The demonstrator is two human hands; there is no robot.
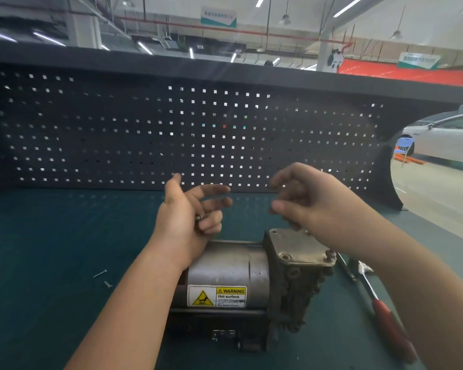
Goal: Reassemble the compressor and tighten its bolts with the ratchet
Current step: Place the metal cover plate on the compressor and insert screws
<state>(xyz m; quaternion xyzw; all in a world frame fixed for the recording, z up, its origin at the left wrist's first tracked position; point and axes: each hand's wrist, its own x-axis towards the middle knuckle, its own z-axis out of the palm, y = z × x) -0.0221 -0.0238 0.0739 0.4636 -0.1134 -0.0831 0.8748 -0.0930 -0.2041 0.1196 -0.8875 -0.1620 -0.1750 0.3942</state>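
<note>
The grey compressor (225, 271) lies on its side on the green bench, a yellow warning label facing me. Its dirty metal cover plate (300, 248) sits on top at the right end, with one bolt (330, 254) standing in its near right corner. My left hand (190, 217) hovers above the motor body, its lower fingers curled around small dark bolts (198, 217), thumb and upper fingers spread. My right hand (305, 198) hangs over the plate's far edge, fingers loosely bent; whether it pinches anything is hidden. The ratchet (380, 303), red-handled, lies right of the compressor.
Two loose screws (102, 277) lie on the green mat (51, 249) to the left. A dark pegboard (171, 129) walls off the back of the bench. Beyond the bench's right end are a workshop floor and a white car (447, 140).
</note>
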